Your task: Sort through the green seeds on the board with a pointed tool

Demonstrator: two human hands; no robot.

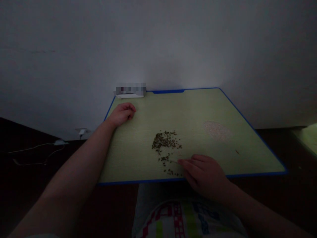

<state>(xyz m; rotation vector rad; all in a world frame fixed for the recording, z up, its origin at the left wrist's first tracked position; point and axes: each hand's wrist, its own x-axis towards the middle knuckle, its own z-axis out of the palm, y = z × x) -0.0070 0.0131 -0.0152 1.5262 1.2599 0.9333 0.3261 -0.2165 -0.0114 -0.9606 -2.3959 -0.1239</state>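
The head view looks forward, down onto the table [193, 105].

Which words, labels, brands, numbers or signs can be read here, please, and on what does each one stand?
None can be read for certain.
Shirt: blue marks, perhaps letters, too dark and blurred to read.
White object at the back left: pixelated, so any text is unreadable.
Table: no writing seen.

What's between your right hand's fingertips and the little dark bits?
A thin stick, it looks like: the right hand pinches it, pointing toward the dark bits. The head view shows it.
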